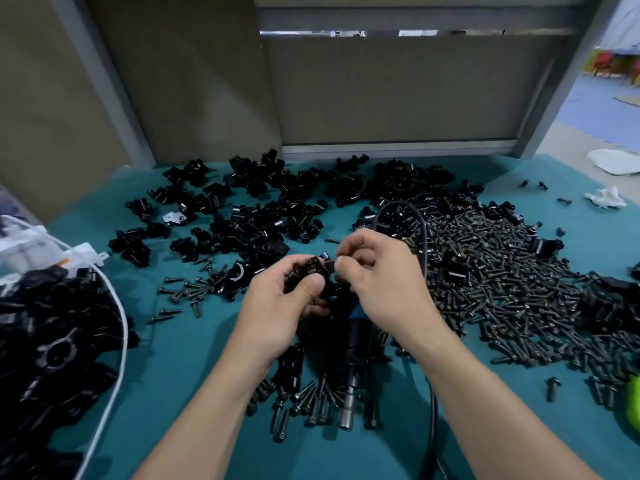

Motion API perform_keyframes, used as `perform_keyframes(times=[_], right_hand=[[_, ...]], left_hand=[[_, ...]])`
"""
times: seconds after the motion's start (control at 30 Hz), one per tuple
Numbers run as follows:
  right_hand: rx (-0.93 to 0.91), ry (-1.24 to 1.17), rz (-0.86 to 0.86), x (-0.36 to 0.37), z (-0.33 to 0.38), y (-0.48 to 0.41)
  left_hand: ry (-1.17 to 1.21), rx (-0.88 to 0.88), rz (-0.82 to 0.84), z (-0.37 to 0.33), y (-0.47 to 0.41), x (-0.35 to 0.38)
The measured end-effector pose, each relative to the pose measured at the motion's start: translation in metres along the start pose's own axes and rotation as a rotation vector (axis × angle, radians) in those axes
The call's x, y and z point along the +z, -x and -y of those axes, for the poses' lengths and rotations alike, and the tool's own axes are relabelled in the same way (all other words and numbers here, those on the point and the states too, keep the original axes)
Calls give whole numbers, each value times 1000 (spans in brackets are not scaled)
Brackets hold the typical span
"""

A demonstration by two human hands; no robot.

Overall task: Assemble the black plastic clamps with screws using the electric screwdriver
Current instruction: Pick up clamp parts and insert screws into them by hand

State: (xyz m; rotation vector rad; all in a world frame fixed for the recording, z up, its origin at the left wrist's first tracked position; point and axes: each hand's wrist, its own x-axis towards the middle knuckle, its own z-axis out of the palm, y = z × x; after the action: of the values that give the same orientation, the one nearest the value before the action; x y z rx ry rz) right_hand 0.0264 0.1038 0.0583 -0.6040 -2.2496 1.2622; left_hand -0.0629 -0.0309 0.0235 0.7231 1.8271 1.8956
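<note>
My left hand (277, 306) grips a black plastic clamp (313, 268) above the middle of the table. My right hand (377, 282) pinches a small dark screw (330, 263) at the clamp's right side, fingertips touching it. Below both hands the electric screwdriver (353, 368) lies flat on the teal cloth, its silver tip pointing towards me. Its black cable (420, 237) loops up behind my right hand. A big heap of dark screws (502, 271) spreads to the right. Loose clamp parts (259, 209) are scattered across the far side.
A clear plastic bag of black parts (52, 341) with a white cord (117, 341) sits at the left. Small screw clusters (187, 292) lie left of centre and around the screwdriver. White rags (606, 199) lie at the far right; a green object (633, 403) pokes in at the right edge.
</note>
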Motion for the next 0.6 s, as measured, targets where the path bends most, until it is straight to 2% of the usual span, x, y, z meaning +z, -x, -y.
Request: perform_keyframes(times=[0.1, 0.27, 0.4, 0.6], right_hand=[[-76, 86, -45, 11, -3, 12], [-131, 65, -35, 15, -4, 26], [-125, 55, 13, 18, -3, 27], [-10, -265, -8, 14, -7, 24]], left_hand=[[37, -35, 9, -1, 2, 1], [88, -60, -3, -4, 4, 5], [-118, 6, -81, -4, 7, 5], [-357, 101, -71, -8, 14, 2]])
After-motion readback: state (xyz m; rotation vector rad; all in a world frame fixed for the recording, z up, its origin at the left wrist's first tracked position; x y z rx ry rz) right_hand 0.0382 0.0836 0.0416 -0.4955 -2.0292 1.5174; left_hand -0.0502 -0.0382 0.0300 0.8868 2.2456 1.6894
